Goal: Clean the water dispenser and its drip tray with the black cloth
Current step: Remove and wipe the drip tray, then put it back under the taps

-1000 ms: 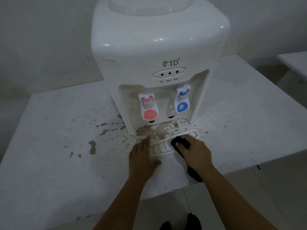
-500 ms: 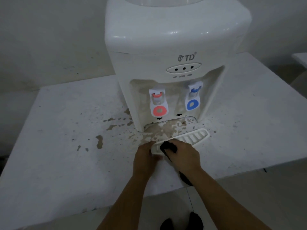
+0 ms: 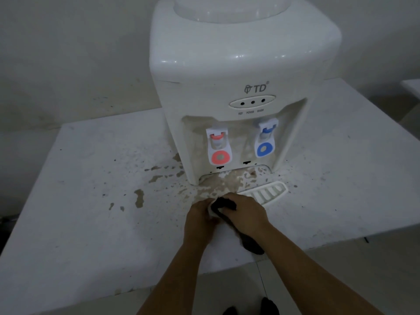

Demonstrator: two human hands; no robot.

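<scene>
A white water dispenser is standing on a stained white worktop, its red tap and blue tap facing the person. The slatted drip tray is lying pulled out on the worktop at the dispenser's 6 o'clock, angled toward 4 o'clock. The left hand is gripping the tray's near end, fingers curled around it. The right hand is clenching the black cloth and pressing it onto that same end; the cloth's tail is trailing under the wrist toward 5 o'clock. Brown splashes are spreading across the worktop at the dispenser's 8 o'clock.
</scene>
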